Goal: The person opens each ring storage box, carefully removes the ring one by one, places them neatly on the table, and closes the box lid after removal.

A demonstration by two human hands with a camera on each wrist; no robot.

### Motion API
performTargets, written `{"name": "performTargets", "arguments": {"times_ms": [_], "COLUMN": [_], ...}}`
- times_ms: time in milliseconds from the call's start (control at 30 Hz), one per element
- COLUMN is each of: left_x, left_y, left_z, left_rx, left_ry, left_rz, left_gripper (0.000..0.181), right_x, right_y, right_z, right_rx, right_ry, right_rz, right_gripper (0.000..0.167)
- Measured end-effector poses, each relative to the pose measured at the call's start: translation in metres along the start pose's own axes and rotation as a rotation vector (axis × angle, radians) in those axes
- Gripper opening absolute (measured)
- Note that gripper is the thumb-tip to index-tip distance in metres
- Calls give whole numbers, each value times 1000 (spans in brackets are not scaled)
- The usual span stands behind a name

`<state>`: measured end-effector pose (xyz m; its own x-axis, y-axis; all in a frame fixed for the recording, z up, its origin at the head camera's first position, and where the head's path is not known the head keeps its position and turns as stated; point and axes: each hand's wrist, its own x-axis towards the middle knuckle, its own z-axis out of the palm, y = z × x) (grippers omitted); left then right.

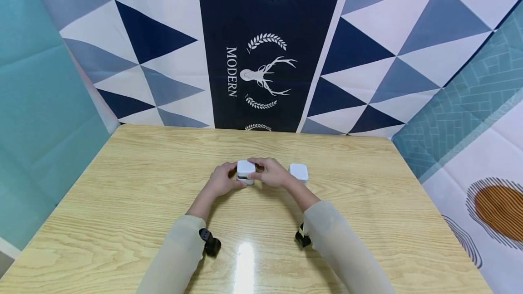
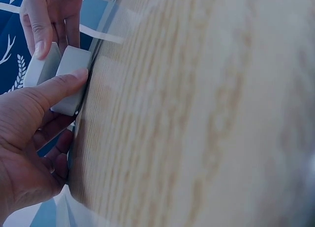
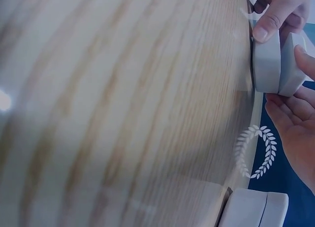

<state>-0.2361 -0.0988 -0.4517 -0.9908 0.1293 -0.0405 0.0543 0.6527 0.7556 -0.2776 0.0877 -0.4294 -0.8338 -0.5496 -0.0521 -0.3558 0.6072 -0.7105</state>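
A small white box with rounded corners is held between both hands near the table's far side. My left hand [image 1: 222, 179] grips its lower half [image 2: 74, 79], which rests on the table, with the thumb along the near side. The lid [image 1: 245, 167] is pinched by my right hand [image 1: 270, 172], its thumb in front and fingers behind. In the right wrist view the lid [image 3: 294, 64] leans at an angle, with a wedge-shaped gap between it and the lower half. What the box holds inside is hidden.
A second white box [image 1: 298, 172] stands to the right, beyond the right wrist; the right wrist view shows a seam around it. The wooden table [image 1: 135, 185] ends at a patterned cloth backdrop [image 1: 261, 49]. Black wrist cameras [image 1: 210, 242] sit on both sleeves.
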Motion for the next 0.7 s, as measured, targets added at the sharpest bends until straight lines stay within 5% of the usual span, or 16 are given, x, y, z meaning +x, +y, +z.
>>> {"name": "performTargets", "arguments": {"times_ms": [700], "left_x": [1], "left_y": [0], "left_z": [0], "left_rx": [2], "left_ry": [3], "left_rz": [1], "left_gripper": [72], "right_x": [2], "right_y": [2], "right_z": [0], "right_rx": [16], "right_ry": [6], "right_rz": [-25], "right_gripper": [54]}}
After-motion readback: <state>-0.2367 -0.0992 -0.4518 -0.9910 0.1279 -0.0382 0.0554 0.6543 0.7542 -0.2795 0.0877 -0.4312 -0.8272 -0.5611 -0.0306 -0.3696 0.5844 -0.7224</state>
